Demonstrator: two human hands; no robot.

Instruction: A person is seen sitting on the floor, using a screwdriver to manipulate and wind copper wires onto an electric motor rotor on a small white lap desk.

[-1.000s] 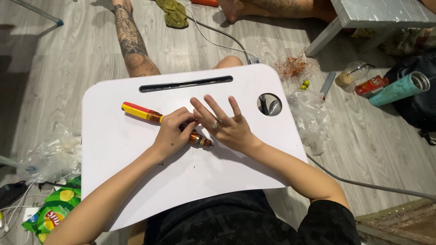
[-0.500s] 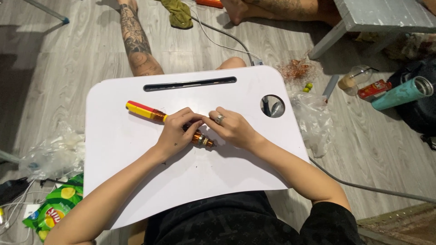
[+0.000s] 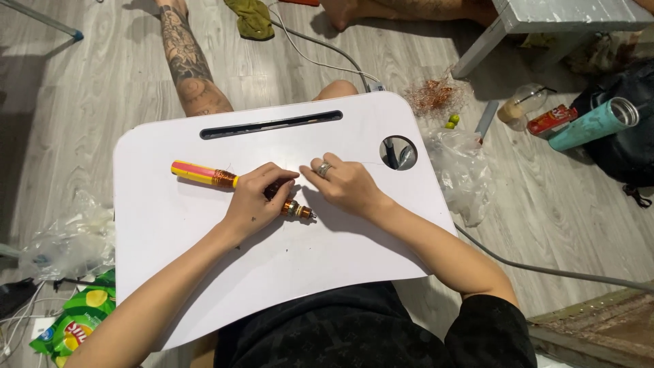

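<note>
The left hand has its fingers curled down over a marker, pinning it against the bench about midway along its length. The marker lies at a slant: its yellow and pink end points up and left, a band of copper wire is wound around it just beside the left hand, and its brown, wire-wrapped tip sticks out below the hand toward the right. The right hand rests just beside the left, its fingers bent and pinched together close to the left fingertips; whether they hold a strand of wire cannot be told. A ring sits on one right finger.

The bench is a white lap tray with a long dark slot along its far edge and a round hole at its far right corner. Beyond it on the wooden floor stretches a tattooed leg. To the right lie a tangle of copper wire, a clear plastic bag, a red can and a teal flask. To the left, a green snack bag lies near more clear plastic.
</note>
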